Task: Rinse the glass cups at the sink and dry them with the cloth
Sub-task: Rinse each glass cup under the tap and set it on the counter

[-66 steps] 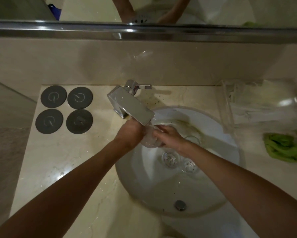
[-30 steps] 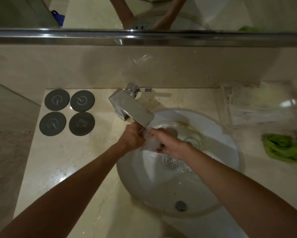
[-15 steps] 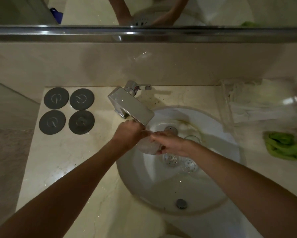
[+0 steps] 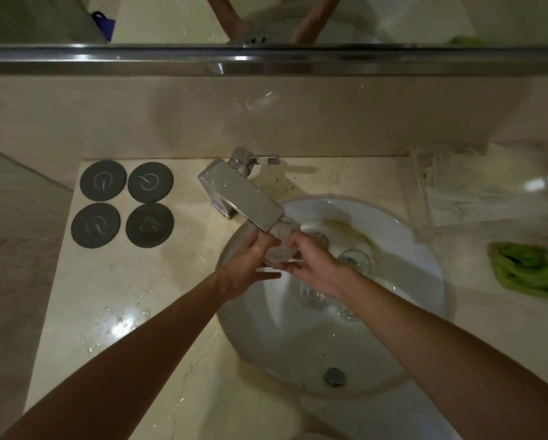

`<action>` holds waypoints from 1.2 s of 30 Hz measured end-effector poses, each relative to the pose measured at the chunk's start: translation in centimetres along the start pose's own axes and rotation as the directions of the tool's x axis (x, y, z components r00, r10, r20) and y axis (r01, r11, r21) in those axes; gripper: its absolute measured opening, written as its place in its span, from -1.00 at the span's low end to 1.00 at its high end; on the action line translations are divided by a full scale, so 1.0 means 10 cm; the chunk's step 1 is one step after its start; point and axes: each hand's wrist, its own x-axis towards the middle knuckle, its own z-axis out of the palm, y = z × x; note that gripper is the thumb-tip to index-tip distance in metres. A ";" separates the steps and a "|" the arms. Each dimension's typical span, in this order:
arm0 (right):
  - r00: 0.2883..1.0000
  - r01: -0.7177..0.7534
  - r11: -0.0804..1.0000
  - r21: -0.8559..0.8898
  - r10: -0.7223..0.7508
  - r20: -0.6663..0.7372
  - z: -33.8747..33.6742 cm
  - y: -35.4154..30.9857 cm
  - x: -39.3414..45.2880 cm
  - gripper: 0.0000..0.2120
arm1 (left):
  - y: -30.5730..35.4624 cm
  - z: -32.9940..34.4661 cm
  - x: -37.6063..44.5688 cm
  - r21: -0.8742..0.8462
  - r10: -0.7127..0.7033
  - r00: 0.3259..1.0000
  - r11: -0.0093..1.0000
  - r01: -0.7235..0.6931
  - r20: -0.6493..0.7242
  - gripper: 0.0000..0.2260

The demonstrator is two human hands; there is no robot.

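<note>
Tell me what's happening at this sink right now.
A person is rinsing a glass cup under the faucet, holding it between the left hand and right hand over the white basin. More glass cups sit in the basin, not yet dried. The green cloth lies unused on the counter to the right, and four dark coasters lie to the left.

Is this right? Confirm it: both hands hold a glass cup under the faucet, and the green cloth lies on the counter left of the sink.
Not quite. The head view shows the green cloth on the counter right of the sink, not left. Both hands, left hand and right hand, do hold the glass cup under the faucet.
</note>
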 end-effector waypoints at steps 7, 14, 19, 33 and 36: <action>0.973 -0.033 0.874 -0.484 -0.083 -0.217 0.01 -0.04 0.06 -0.87 | -0.06 -0.04 0.01 0.361 0.262 0.962 0.907 -0.217 -0.081 -0.84; 0.893 0.205 -0.038 -0.978 -0.401 0.203 -0.10 -0.30 0.15 -0.81 | -0.03 -0.06 0.03 0.358 0.097 0.995 0.930 -0.086 -0.012 -0.87; 0.975 -0.211 0.893 -0.398 0.166 -0.146 0.13 0.01 0.06 -0.74 | -0.13 -0.06 0.07 0.344 0.272 0.947 0.917 -0.202 -0.169 -0.70; 0.885 0.428 0.596 -0.679 -0.427 0.184 -0.08 0.08 0.07 -0.37 | 0.05 -0.13 0.04 0.163 -0.017 1.000 0.986 0.020 -0.020 -0.63; 0.948 0.306 0.858 -0.414 -0.314 0.049 -0.09 0.11 0.10 -0.41 | 0.02 -0.21 0.04 0.171 -0.048 0.999 0.984 0.046 0.009 -0.51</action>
